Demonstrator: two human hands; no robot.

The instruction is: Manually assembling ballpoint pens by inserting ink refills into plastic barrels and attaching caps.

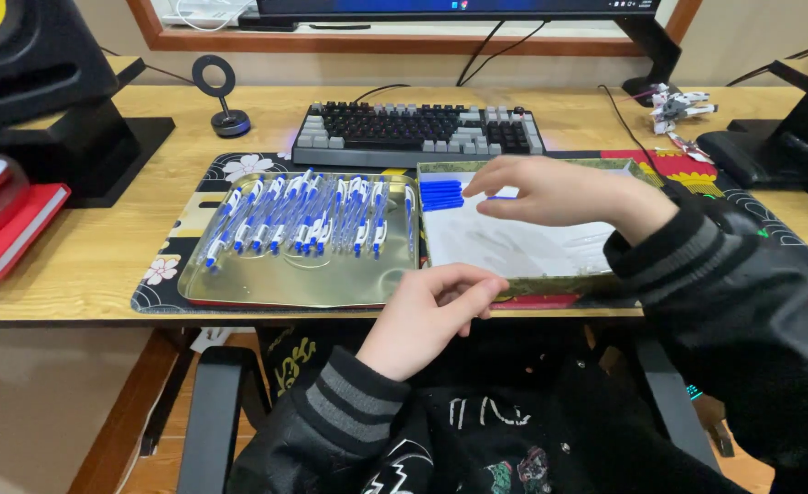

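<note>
My right hand reaches left over a shallow box with a white inside, and its fingertips pinch a small blue pen cap. A row of blue caps lies in the box's far left corner, right beside those fingers. My left hand rests loosely curled at the desk's front edge, touching the box's near left corner and holding nothing that I can see. To the left, a gold metal tray holds several white pens with blue caps laid side by side.
A dark keyboard lies behind tray and box on a patterned desk mat. A black speaker on a stand and red notebooks are at left. A small toy figure and black gear stand at right.
</note>
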